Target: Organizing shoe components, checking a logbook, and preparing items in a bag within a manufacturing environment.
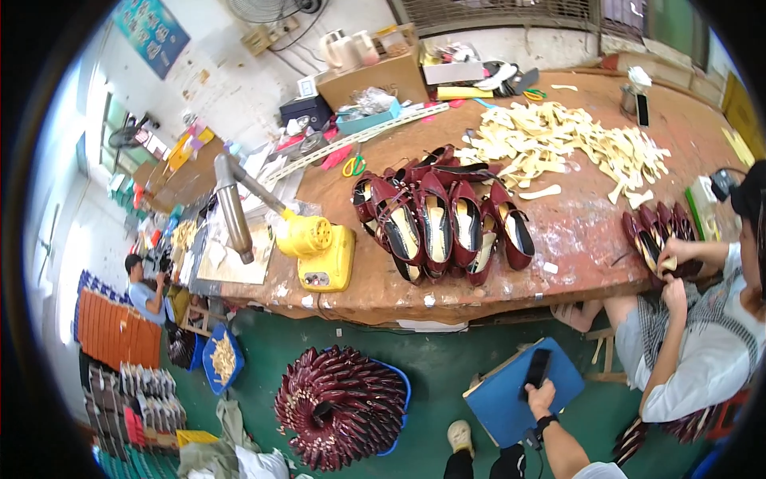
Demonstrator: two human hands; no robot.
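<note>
My right hand [542, 398], with a black band at the wrist, is closed around a dark smartphone [537, 369]. Beneath the phone is a flat blue square pad [499, 407] with a tan edge, standing below table height. My left hand is out of the picture. In front of me on the worktable [383, 306] lies a cluster of burgundy strap shoes [435, 219] with pale insoles showing inside. Behind them spreads a heap of cream insole pieces [550, 136].
At right, a co-worker [718, 319] handles a pale piece over burgundy shoes [650, 231]. A yellow hot-air machine [327, 255] with a metal nozzle stands left. On the green floor, burgundy shoes ring a blue basket [405, 399]. Scissors [354, 165] lie behind the machine.
</note>
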